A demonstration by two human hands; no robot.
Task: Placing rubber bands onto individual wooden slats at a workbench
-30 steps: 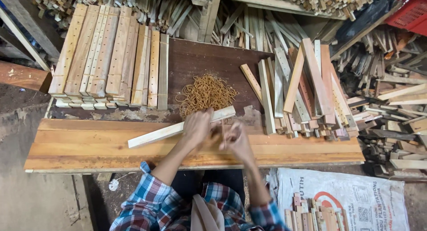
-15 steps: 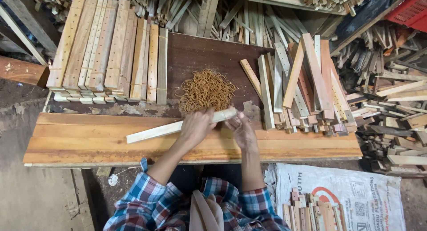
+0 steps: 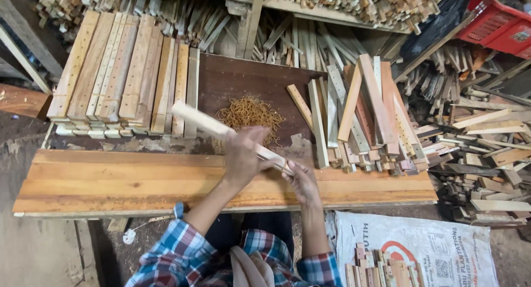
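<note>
My left hand (image 3: 243, 154) grips the middle of a bundle of pale wooden slats (image 3: 202, 120) that slants up to the left over the workbench (image 3: 110, 179). My right hand (image 3: 301, 179) holds the near right end of the same bundle. Just behind the hands lies a heap of tan rubber bands (image 3: 249, 113) on the dark brown board (image 3: 243, 79). Whether a band is around the bundle I cannot tell.
Neat stacks of drilled slats (image 3: 121, 77) lie at the back left. A loose pile of slats (image 3: 365, 115) leans at the right, with scrap wood (image 3: 475, 137) beyond. A white printed sack (image 3: 442, 248) holding short slats sits at the lower right, a red crate (image 3: 498, 21) at the top right.
The slat bundle has swung from nearly level to slanting, its left end lifted toward the back. Both hands shifted slightly toward me with it.
</note>
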